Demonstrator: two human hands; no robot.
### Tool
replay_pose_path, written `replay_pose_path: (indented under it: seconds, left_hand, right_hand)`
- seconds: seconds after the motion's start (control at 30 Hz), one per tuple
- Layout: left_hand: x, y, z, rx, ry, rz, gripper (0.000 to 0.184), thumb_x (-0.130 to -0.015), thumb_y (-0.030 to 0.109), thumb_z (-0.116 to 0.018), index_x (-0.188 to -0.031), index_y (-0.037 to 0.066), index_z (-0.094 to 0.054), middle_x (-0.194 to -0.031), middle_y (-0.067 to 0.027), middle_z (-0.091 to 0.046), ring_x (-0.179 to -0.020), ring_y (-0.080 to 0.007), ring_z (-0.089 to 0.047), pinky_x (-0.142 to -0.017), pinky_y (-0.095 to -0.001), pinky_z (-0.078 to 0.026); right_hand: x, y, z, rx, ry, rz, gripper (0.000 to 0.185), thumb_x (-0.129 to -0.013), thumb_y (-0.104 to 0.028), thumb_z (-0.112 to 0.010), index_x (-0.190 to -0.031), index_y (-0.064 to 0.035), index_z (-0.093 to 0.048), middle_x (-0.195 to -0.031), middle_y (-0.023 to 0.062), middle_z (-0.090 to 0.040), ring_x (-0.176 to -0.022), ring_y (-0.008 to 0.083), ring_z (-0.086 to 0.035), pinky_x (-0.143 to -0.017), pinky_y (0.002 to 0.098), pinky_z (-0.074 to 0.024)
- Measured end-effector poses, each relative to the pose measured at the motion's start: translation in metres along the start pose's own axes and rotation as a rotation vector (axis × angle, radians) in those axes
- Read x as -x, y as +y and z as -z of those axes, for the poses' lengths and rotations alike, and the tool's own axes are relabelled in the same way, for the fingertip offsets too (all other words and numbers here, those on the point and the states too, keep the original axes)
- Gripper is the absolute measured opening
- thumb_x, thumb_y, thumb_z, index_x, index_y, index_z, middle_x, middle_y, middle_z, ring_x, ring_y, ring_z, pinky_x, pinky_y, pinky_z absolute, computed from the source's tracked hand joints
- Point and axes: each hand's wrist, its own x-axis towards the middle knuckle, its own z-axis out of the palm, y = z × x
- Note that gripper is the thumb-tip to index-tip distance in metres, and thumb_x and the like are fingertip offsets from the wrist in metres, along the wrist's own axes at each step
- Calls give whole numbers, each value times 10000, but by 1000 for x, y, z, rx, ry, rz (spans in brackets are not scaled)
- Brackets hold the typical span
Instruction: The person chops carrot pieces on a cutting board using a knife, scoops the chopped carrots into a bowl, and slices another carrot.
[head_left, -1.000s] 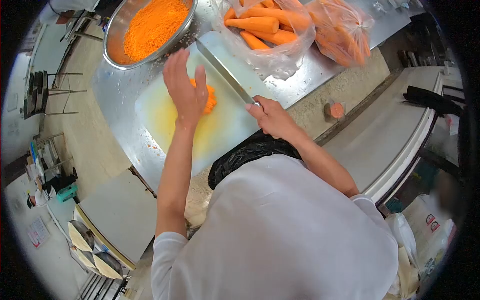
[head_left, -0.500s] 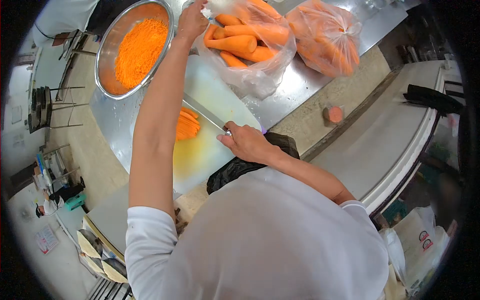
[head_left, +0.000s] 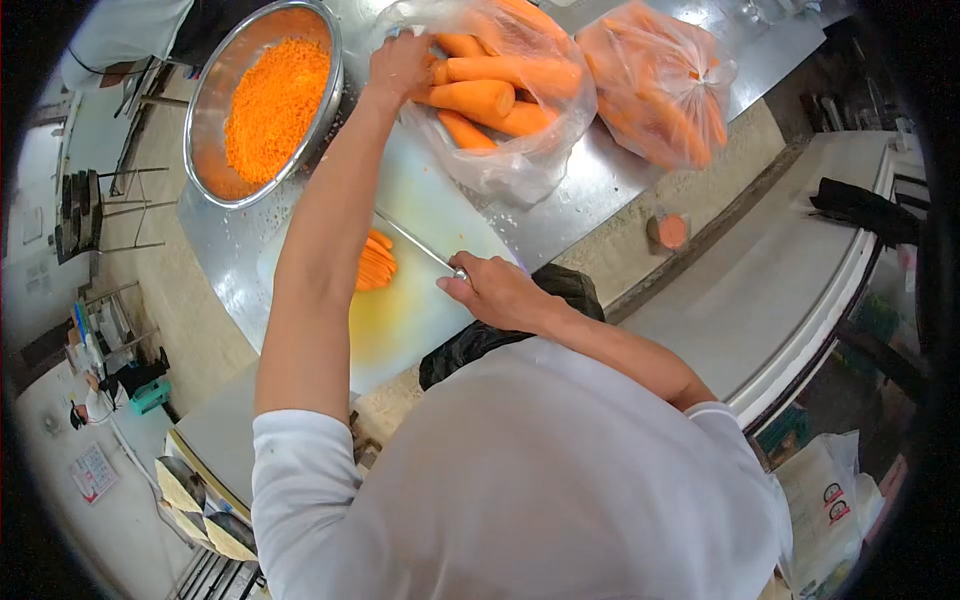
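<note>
My left hand (head_left: pixel 402 66) reaches to the left side of an open clear plastic bag (head_left: pixel 520 180) full of peeled carrots (head_left: pixel 475 98). Its fingers curl round the end of a carrot there, with the fingertips partly hidden. In my right hand (head_left: pixel 497 291) is the handle of a knife (head_left: pixel 418 242), its blade edge-on over the pale cutting board (head_left: pixel 440 195). Beside the blade, partly behind my left forearm, lies a pile of carrot strips (head_left: pixel 376 264) on the board.
A steel bowl (head_left: pixel 196 150) of finely chopped carrot (head_left: pixel 280 110) stands at the left. A tied bag of carrots (head_left: pixel 655 85) sits right on the steel table (head_left: pixel 590 190). Black plastic (head_left: pixel 450 355) hangs at the near edge. Another person's pale clothing shows at top left.
My left hand has come down and right from above the bag's edge onto the carrots. The knife blade has turned more edge-on, while my right hand stays nearly in place.
</note>
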Motion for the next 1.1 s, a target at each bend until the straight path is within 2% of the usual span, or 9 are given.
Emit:
replay_pose_path:
  seconds: [0.07, 0.27, 0.47, 0.57, 0.7, 0.8, 0.9, 0.93, 1.1]
  left_hand:
    - [4, -4, 5, 83, -271, 131, 348, -875, 247, -678, -1187, 94, -691, -1094, -181, -759, -1033, -372, -728, -920, -513, -572]
    - [-2, -25, -19, 4, -544, 83, 561, -809, 251, -700, -1327, 80, -568, -1188, -208, -729, -1124, -412, -702, -954, -500, -572]
    - [24, 14, 28, 80, -353, 178, 588, -761, 150, -754, -1299, 80, -529, -1151, -200, -732, -1096, -407, -709, -898, -507, -576]
    - [43, 15, 47, 182, -76, 60, 386, -865, 128, -627, -1236, 96, -522, -1120, -236, -720, -1036, -447, -697, -872, -551, -555]
    - [68, 26, 80, 438, 239, 99, 417, -895, 99, -673, -1286, 87, -527, -1154, -203, -716, -1010, -382, -724, -872, -488, -576]
    - [104, 27, 124, 728, 340, 233, 496, -899, 119, -774, -1349, 72, -572, -1196, -153, -714, -966, -258, -729, -871, -374, -590]
    - [169, 15, 158, 766, 483, 273, 459, -915, 103, -762, -1339, 37, -599, -1217, -154, -707, -961, -228, -725, -852, -341, -595]
    - [195, 5, 161, 822, 484, 350, 431, -921, 84, -755, -1322, 31, -608, -1193, -140, -704, -943, -203, -712, -832, -324, -588]
    - [348, -28, 145, 1039, 475, 833, 368, -952, 17, -708, -1305, -8, -609, -1210, -102, -659, -942, -168, -689, -825, -294, -581]
  right_hand:
    - [0, 6, -8, 7, 59, 46, 514, -1069, -415, -530, -1207, 73, -613, -914, 306, -720, -899, 491, -697, -846, 552, -530]
    - [-2, -1, -8, 50, 76, 55, 485, -1064, -398, -542, -1183, 66, -618, -874, 300, -717, -871, 493, -694, -823, 561, -530]
    - [-3, 7, -16, 54, 122, 84, 499, -1062, -408, -542, -1205, 65, -615, -896, 304, -718, -894, 492, -696, -848, 561, -529]
    - [-4, 4, -19, 75, 134, 89, 507, -1060, -407, -545, -1222, 69, -610, -942, 314, -718, -928, 494, -693, -877, 557, -527]
    - [-2, -2, -18, 82, 119, 58, 522, -1058, -401, -549, -1269, 74, -596, -985, 319, -717, -982, 498, -685, -903, 555, -524]
    - [-9, 17, -26, 114, 194, 134, 584, -1052, -422, -584, -1357, 75, -565, -870, 247, -713, -811, 392, -716, -778, 455, -560]
    - [-2, -1, -20, -8, 114, -41, 583, -1043, -453, -580, -1310, 66, -584, -830, 209, -701, -741, 359, -700, -755, 457, -562]
    - [3, -12, -15, -157, 24, -182, 595, -1043, -483, -578, -1293, 56, -593, -732, 110, -620, -559, 207, -605, -570, 371, -516]
    - [5, -11, -16, -191, 95, -223, 553, -1053, -455, -561, -1273, 50, -609, -631, 35, -539, -493, 135, -540, -467, 303, -433]
